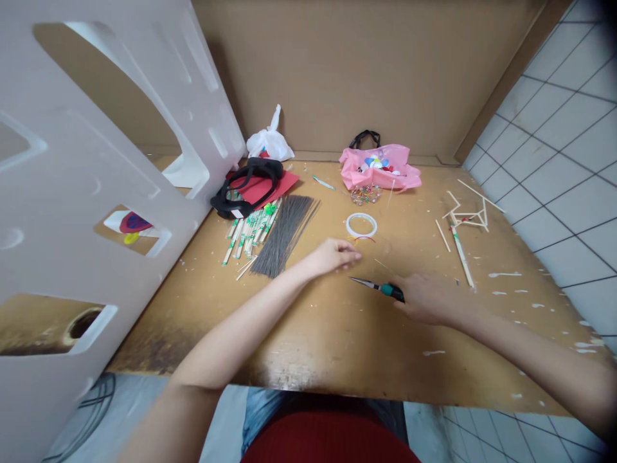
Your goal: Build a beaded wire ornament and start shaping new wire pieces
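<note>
My left hand [333, 256] rests on the wooden table [337, 334] with its fingers pinched together on something too thin to make out, near a small red wire [365, 238]. My right hand [427, 298] grips the green handles of a pair of pliers [380, 287]; the metal tip points left toward my left hand. A white tape ring [361, 224] lies just beyond both hands.
A bundle of thin grey wires [284, 233] and green-and-white sticks [250, 235] lie at the left, beside red paper [263, 186] and a black strap [245, 183]. A pink bag [380, 166], a white plastic bag [270, 143] and a stick frame [467, 215] sit farther back. White foam panel [87, 193] stands at left.
</note>
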Demonstrator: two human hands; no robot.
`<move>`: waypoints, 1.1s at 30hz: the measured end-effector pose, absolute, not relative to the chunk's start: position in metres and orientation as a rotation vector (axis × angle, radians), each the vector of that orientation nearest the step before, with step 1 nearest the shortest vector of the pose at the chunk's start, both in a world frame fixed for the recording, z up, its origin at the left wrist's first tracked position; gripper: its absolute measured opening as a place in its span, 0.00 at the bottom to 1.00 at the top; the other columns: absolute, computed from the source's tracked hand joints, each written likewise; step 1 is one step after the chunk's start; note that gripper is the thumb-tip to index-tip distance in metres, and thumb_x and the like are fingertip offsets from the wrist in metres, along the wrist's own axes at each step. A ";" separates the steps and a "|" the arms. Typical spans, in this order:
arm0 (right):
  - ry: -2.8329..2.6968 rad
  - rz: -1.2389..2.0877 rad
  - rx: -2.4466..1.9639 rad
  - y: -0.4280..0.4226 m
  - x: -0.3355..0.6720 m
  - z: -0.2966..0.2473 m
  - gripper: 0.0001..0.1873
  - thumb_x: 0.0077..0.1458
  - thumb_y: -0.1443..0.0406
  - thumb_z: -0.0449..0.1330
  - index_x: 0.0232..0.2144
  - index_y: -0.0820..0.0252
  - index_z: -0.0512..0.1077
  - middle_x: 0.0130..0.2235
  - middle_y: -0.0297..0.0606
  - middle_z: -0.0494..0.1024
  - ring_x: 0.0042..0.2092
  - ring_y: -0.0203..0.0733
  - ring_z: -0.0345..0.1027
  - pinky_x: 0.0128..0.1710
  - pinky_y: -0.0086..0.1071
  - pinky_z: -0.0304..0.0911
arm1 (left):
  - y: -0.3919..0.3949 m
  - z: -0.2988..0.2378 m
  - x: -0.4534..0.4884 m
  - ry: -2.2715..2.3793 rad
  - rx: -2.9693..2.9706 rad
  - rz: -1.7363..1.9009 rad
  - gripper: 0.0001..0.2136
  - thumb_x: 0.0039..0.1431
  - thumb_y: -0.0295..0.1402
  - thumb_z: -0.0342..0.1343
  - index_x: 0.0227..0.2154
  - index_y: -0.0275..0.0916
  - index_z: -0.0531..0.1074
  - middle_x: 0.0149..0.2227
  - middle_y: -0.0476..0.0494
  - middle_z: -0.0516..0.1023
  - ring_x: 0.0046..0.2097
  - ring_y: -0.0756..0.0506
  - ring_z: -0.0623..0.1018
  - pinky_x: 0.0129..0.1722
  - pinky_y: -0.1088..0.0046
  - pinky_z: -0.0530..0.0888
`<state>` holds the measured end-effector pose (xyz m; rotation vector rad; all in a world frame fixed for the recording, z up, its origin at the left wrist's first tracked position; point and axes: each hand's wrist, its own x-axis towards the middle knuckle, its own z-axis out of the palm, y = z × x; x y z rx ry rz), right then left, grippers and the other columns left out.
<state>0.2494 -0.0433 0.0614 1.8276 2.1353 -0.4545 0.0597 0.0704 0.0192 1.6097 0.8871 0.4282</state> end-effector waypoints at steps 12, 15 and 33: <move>2.220 -0.410 1.712 -0.049 0.233 0.055 0.09 0.49 0.61 0.53 0.32 0.59 0.69 0.31 0.44 0.76 0.32 0.49 0.70 0.28 0.34 0.53 | 0.034 0.009 0.067 0.746 1.535 0.547 0.06 0.49 0.31 0.53 0.23 0.34 0.68 0.21 0.51 0.69 0.24 0.54 0.68 0.26 0.79 0.65; 2.295 -0.375 1.700 -0.053 0.233 0.044 0.11 0.50 0.60 0.53 0.35 0.59 0.69 0.34 0.44 0.76 0.34 0.48 0.70 0.30 0.34 0.54 | 0.040 0.010 0.054 0.790 1.534 0.667 0.05 0.51 0.31 0.52 0.24 0.34 0.67 0.22 0.50 0.70 0.24 0.54 0.68 0.27 0.78 0.66; 2.529 0.151 1.984 -0.056 0.255 -0.028 0.27 0.58 0.53 0.47 0.50 0.67 0.64 0.49 0.53 0.69 0.52 0.55 0.57 0.50 0.44 0.52 | 0.099 -0.016 -0.070 1.395 1.412 0.960 0.04 0.45 0.31 0.56 0.23 0.35 0.69 0.18 0.51 0.68 0.19 0.54 0.66 0.16 0.81 0.63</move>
